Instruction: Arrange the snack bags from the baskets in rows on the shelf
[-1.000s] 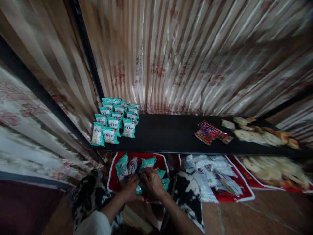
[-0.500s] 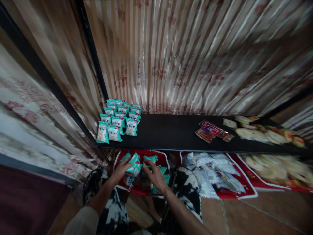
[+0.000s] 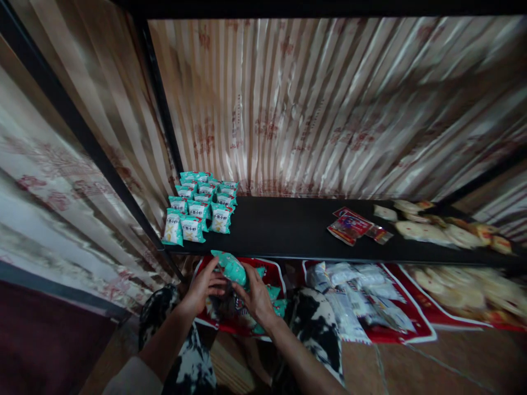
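Note:
My left hand [image 3: 202,287] and my right hand [image 3: 256,296] are both closed round a bunch of teal snack packets [image 3: 231,267], held just above a red tray [image 3: 275,272] on the floor. More teal packets [image 3: 272,300] lie in that tray under my right hand. Several matching teal packets [image 3: 200,208] stand in rows at the left end of a black shelf [image 3: 284,227], just above and beyond my hands.
A red packet [image 3: 349,225] and pale wrapped snacks [image 3: 436,229] lie on the shelf's right part. Two more red trays on the floor hold white packets [image 3: 358,296] and pale snacks [image 3: 461,285]. Striped shiny cloth [image 3: 313,104] backs the shelf. Black-and-white patterned knees [image 3: 313,323] frame the tray.
Both hands have lifted out of the red tray with a bunch of teal packets, rising toward the shelf's front edge. The camera has tilted up slightly.

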A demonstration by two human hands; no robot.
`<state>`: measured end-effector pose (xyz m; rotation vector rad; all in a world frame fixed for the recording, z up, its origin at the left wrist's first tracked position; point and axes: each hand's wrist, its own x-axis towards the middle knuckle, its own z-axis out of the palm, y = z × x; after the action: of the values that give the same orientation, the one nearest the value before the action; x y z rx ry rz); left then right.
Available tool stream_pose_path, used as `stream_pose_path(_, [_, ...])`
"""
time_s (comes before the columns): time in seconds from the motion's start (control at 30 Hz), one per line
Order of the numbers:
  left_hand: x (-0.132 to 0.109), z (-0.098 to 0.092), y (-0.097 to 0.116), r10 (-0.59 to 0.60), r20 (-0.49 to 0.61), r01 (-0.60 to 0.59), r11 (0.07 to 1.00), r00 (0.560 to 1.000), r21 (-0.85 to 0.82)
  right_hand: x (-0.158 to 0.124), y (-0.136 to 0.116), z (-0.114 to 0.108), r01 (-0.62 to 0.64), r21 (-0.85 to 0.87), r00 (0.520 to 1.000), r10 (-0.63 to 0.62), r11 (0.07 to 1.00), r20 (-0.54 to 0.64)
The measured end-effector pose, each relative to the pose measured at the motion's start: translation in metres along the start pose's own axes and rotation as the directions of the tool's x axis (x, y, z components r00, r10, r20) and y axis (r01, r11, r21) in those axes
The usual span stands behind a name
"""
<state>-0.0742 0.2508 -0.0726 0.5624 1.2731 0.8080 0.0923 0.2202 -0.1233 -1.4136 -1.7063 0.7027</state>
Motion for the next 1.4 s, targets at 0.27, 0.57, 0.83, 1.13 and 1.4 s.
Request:
stream_pose_path(0.27, [0.01,0.003,-0.003,0.298,0.052,-0.302,0.947,0.953,0.107,0.018,0.004,-0.008,-0.221,0.371,0.974,0.225,0.902,0.031])
stream_pose_path(0.57, [0.055,0.01,-0.022,0.593,-0.022,-0.501,0.698,0.805,0.511,0.054,0.015,-0.001,-0.19,0.185,0.981,0.178,0.964,0.077])
stream_pose_path(0.83, [0.079,-0.008,-0.014,0.832,-0.062,-0.605,0.45,0.552,0.657,0.107,0.024,0.033,-0.128,0.055,0.975,0.136,0.99,-0.174])
stream_pose_path(1.13, [0.099,-0.035,-0.017,0.835,0.01,-0.516,0.331,0.55,0.79,0.138,0.027,0.068,-0.072,-0.064,0.977,0.058,0.995,-0.205])
stream_pose_path(1.4, [0.108,-0.042,-0.018,0.865,-0.042,-0.466,0.309,0.499,0.829,0.143,0.034,0.08,-0.103,-0.049,0.981,0.093,0.994,-0.169])
